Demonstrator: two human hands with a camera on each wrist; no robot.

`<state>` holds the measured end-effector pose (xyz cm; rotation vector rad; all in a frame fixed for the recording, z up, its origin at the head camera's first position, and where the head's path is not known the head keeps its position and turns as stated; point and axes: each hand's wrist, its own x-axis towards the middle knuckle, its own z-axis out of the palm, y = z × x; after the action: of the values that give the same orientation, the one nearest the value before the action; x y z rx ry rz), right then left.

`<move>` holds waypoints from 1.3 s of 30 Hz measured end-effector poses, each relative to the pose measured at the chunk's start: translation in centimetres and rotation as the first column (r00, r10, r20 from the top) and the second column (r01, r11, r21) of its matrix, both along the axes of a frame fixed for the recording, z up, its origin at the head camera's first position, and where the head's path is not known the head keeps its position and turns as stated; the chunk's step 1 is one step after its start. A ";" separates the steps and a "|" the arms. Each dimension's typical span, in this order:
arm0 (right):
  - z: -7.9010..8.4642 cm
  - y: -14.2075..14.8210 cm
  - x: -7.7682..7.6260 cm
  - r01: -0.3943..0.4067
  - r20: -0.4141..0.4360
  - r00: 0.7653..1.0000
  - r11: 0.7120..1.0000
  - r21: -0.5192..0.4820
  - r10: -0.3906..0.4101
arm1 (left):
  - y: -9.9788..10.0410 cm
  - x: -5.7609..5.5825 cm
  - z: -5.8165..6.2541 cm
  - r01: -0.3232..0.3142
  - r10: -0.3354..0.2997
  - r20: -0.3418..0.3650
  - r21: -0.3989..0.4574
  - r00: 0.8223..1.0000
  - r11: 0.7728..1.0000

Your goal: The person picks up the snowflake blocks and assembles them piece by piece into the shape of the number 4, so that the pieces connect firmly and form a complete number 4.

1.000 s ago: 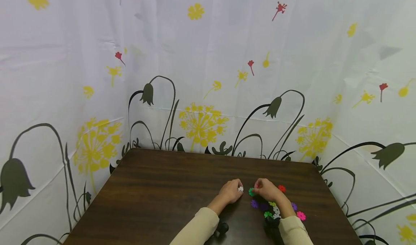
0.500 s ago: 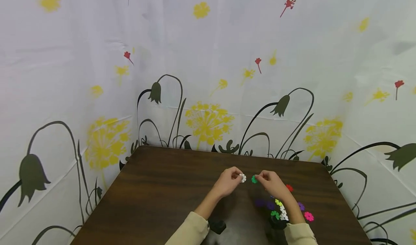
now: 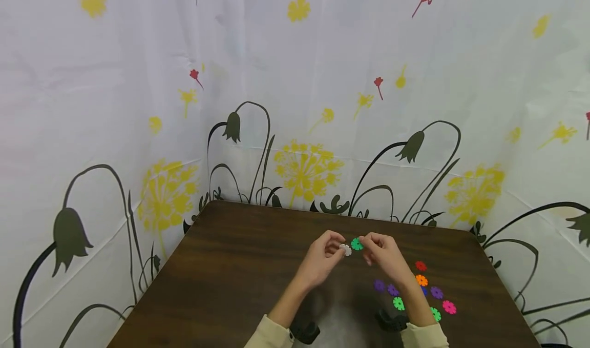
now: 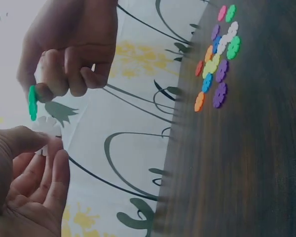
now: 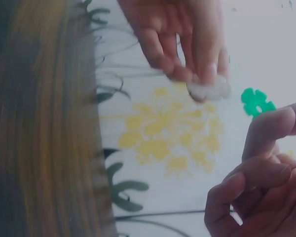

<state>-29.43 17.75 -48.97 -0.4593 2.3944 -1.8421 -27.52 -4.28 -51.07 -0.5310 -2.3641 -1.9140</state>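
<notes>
My left hand [image 3: 321,261] pinches a white flower-shaped plastic disc [image 3: 346,250] between thumb and fingers, raised over the table. Facing it, my right hand [image 3: 384,258] pinches a green flower-shaped disc [image 3: 357,244] by its edge. In the head view the two discs are side by side, nearly edge to edge. The left wrist view has the green disc [image 4: 33,102] turned edge-on just above the white disc [image 4: 48,126], which the left thumb partly covers. A small gap separates the green disc [image 5: 257,102] from the white disc [image 5: 210,91] in the right wrist view.
Several loose flower discs lie on the brown table [image 3: 258,266] at the right, among them a red disc [image 3: 421,266], an orange disc [image 3: 421,280], a purple disc [image 3: 379,285] and a pink disc [image 3: 449,307]. A patterned white curtain [image 3: 295,81] hangs behind the table.
Both hands have lifted from near the tabletop with their discs. The white and green discs have come closer together. The head view has shifted slightly to the left.
</notes>
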 end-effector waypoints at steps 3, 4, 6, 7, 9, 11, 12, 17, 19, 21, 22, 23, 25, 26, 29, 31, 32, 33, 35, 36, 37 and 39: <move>0.5 -0.5 0.2 -0.003 -0.001 1.000 1.000 0.002 0.003 | 0.1 0.0 0.2 -0.015 0.015 -0.012 0.013 1.000 1.000; 0.6 -0.6 0.3 -0.001 -0.001 1.000 1.000 0.002 0.001 | 0.2 0.0 0.3 -0.011 0.012 -0.015 0.020 1.000 1.000; 0.7 -0.6 0.3 0.007 0.003 1.000 1.000 0.003 -0.007 | 0.3 -0.2 0.2 0.003 -0.003 -0.016 0.034 1.000 0.999; 0.7 -0.6 0.3 0.014 0.006 1.000 1.000 0.007 -0.014 | 0.3 -0.2 0.2 0.011 -0.010 -0.019 0.036 1.000 0.999; 0.8 -0.6 0.4 0.028 0.013 1.000 0.999 0.015 -0.028 | 0.3 -0.4 0.1 0.026 -0.025 -0.025 0.033 0.999 0.999; 0.9 -0.6 0.6 0.044 0.013 0.999 0.998 0.035 -0.044 | 0.2 -0.4 0.1 0.027 -0.027 -0.043 0.000 0.999 1.000; 1.0 -0.7 0.7 0.053 0.009 0.999 0.997 0.050 -0.053 | 0.2 -0.4 0.2 0.026 -0.028 -0.057 -0.021 0.998 0.999; 1.3 -1.2 1.0 0.064 -0.037 0.998 0.992 0.107 -0.060 | -0.2 -0.2 0.6 0.014 -0.029 -0.147 -0.101 0.989 0.995; 1.3 -1.4 1.1 0.057 -0.046 0.998 0.992 0.111 -0.052 | -0.3 -0.1 0.8 0.019 -0.036 -0.171 -0.099 0.985 0.995; 1.4 -1.5 1.2 0.056 -0.051 0.997 0.992 0.110 -0.050 | -0.4 0.0 0.8 0.029 -0.045 -0.183 -0.090 0.982 0.995; 1.4 -1.6 1.2 0.059 -0.053 0.997 0.992 0.108 -0.054 | -0.4 0.0 0.8 0.033 -0.050 -0.192 -0.090 0.980 0.995; 1.4 -1.6 1.3 0.062 -0.054 0.997 0.993 0.105 -0.057 | -0.4 0.0 0.7 0.039 -0.056 -0.199 -0.089 0.978 0.995; 1.3 -1.7 1.5 0.069 -0.056 0.996 0.993 0.099 -0.063 | -0.3 0.0 0.5 0.046 -0.065 -0.217 -0.091 0.974 0.995; 1.2 -1.7 1.5 0.075 -0.059 0.996 0.993 0.097 -0.069 | -0.3 -0.1 0.4 0.047 -0.066 -0.219 -0.091 0.974 0.995; 0.8 -2.1 1.6 0.090 -0.064 0.994 0.992 0.084 -0.085 | -0.2 -0.4 -0.2 0.027 -0.043 -0.220 -0.077 0.975 0.997; 0.6 -2.4 1.5 0.097 -0.067 0.994 0.992 0.079 -0.092 | -0.2 -0.8 -0.5 0.007 -0.018 -0.220 -0.054 0.975 0.999; 0.5 -2.5 1.5 0.101 -0.068 0.993 0.992 0.078 -0.096 | -0.2 -1.0 -0.6 0.001 -0.010 -0.221 -0.041 0.975 0.999; 0.4 -2.5 1.4 0.100 -0.069 0.993 0.992 0.076 -0.095 | -0.2 -1.2 -0.7 -0.006 -0.001 -0.225 -0.032 0.974 0.999; 0.2 -2.4 1.2 0.105 -0.076 0.992 0.991 0.081 -0.099 | -0.4 -1.5 -0.6 -0.009 0.004 -0.229 -0.022 0.973 1.000; 0.1 -2.2 1.2 0.107 -0.078 0.992 0.991 0.084 -0.100 | -0.5 -1.7 -0.5 -0.007 0.003 -0.228 -0.019 0.974 1.000; -0.1 -1.9 1.1 0.110 -0.081 0.991 0.990 0.091 -0.103 | -0.7 -1.8 -0.4 -0.006 0.001 -0.224 -0.021 0.975 1.000; -0.8 -1.0 0.9 0.121 -0.085 0.990 0.985 0.124 -0.110 | -1.1 -2.0 -0.2 -0.004 0.000 -0.209 -0.019 0.978 1.000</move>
<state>-28.52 16.73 -49.75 -0.3956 2.6252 -1.7283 -29.50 -5.40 -51.30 -0.6931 -2.2520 -1.7396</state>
